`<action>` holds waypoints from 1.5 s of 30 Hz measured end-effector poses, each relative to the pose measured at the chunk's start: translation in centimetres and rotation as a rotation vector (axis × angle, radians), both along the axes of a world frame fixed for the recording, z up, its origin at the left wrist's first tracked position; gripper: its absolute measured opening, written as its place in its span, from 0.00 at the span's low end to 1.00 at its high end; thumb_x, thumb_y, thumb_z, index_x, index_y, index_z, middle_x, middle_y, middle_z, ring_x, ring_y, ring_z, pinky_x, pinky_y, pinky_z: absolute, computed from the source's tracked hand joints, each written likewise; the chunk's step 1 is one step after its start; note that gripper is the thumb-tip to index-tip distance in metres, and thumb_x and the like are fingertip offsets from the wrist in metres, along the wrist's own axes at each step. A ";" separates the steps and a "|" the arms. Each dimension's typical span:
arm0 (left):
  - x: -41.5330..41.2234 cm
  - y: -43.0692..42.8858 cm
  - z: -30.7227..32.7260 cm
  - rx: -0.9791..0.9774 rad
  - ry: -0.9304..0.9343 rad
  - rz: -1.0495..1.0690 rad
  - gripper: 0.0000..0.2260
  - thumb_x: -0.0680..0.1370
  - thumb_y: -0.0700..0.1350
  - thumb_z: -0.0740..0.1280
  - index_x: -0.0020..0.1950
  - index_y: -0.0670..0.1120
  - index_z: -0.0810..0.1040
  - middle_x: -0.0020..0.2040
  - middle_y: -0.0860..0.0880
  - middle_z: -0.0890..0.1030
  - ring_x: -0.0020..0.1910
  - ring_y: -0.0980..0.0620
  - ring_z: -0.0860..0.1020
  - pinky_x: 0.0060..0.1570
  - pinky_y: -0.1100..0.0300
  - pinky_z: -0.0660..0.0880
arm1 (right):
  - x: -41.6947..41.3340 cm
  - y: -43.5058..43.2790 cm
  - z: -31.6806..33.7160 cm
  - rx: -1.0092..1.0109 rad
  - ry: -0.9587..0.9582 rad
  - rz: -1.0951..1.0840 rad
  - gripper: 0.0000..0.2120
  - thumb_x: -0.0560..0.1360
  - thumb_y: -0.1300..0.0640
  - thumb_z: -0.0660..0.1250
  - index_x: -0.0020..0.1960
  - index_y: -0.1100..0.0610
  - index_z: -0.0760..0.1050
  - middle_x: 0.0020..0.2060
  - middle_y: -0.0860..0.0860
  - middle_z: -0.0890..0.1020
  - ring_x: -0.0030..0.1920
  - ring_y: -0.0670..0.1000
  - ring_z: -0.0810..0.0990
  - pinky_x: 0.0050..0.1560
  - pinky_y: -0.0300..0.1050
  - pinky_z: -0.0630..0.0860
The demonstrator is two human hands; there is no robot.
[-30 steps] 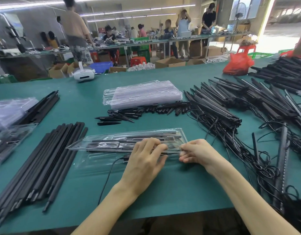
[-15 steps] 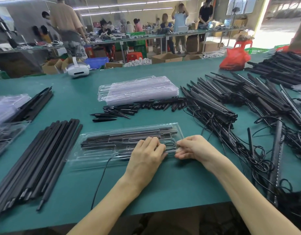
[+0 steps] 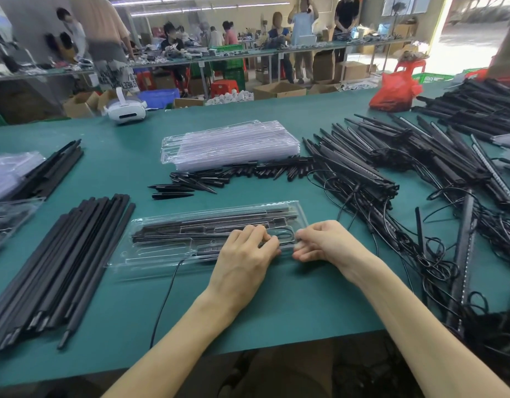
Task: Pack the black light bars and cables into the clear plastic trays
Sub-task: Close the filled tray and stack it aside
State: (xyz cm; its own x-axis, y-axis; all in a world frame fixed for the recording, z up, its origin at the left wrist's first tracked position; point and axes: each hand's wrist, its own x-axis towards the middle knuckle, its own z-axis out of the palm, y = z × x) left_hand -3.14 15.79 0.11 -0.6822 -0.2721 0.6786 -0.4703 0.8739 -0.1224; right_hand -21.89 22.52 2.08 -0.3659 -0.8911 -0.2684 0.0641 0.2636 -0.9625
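Note:
A clear plastic tray (image 3: 190,242) lies flat on the green table in front of me, with black light bars (image 3: 207,225) in its long slots. A thin black cable (image 3: 166,300) runs from the tray toward the table's front edge, and its coiled loop (image 3: 283,234) sits in a pocket at the tray's right end. My left hand (image 3: 245,257) rests on that end, fingers curled over the cable beside the loop. My right hand (image 3: 325,242) is at the tray's right edge, its curled fingertips pinching at the loop's end. The fingertips hide the contact.
A stack of empty clear trays (image 3: 230,145) lies behind, with small black end pieces (image 3: 233,173) in front of it. Loose black bars (image 3: 61,262) lie at the left, filled trays (image 3: 10,219) at the far left. A tangle of bars and cables (image 3: 391,191) fills the right.
The tray has settled flatter on the table. My left fingers have curled in over the cable loop, and both hands have stayed at the tray's right end.

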 end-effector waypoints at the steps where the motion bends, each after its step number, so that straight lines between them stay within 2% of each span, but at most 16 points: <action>1: 0.0 0.0 0.0 -0.001 -0.001 -0.003 0.07 0.81 0.46 0.66 0.46 0.45 0.80 0.44 0.49 0.77 0.43 0.47 0.76 0.43 0.53 0.73 | 0.0 0.0 0.0 0.001 0.002 -0.004 0.07 0.80 0.64 0.66 0.47 0.68 0.78 0.33 0.59 0.85 0.34 0.54 0.86 0.33 0.38 0.80; 12: 0.1 0.0 0.0 0.024 -0.007 -0.014 0.08 0.82 0.46 0.66 0.46 0.45 0.80 0.43 0.49 0.78 0.43 0.47 0.76 0.43 0.52 0.74 | 0.5 -0.2 0.4 0.024 0.019 -0.030 0.06 0.80 0.65 0.64 0.45 0.66 0.76 0.29 0.57 0.83 0.30 0.53 0.85 0.28 0.38 0.78; 25: 0.0 -0.1 -0.1 0.084 0.003 -0.021 0.06 0.81 0.46 0.69 0.46 0.45 0.80 0.44 0.49 0.78 0.44 0.46 0.77 0.45 0.52 0.74 | 0.5 -0.2 0.4 0.027 0.000 -0.042 0.07 0.81 0.65 0.63 0.45 0.65 0.75 0.29 0.57 0.82 0.30 0.53 0.85 0.28 0.38 0.78; 34: 0.0 -0.1 0.2 0.109 0.031 -0.023 0.06 0.81 0.46 0.69 0.47 0.45 0.81 0.44 0.49 0.78 0.45 0.46 0.77 0.46 0.52 0.74 | 0.7 -0.2 0.5 0.028 -0.001 -0.051 0.05 0.81 0.65 0.64 0.48 0.66 0.76 0.29 0.57 0.83 0.30 0.52 0.84 0.28 0.38 0.78; 45: 0.2 0.1 0.2 0.120 0.041 -0.029 0.05 0.79 0.46 0.70 0.47 0.44 0.81 0.44 0.49 0.79 0.45 0.46 0.78 0.45 0.50 0.75 | 0.7 -0.3 0.6 0.052 0.028 -0.066 0.05 0.79 0.66 0.65 0.46 0.67 0.76 0.28 0.57 0.83 0.28 0.52 0.83 0.26 0.38 0.77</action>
State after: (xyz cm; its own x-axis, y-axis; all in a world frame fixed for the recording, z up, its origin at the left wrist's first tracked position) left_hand -2.93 15.92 0.33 -0.6630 -0.3338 0.6701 -0.4474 0.8943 0.0028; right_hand -21.14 22.18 2.64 -0.4314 -0.8500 -0.3023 0.0566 0.3089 -0.9494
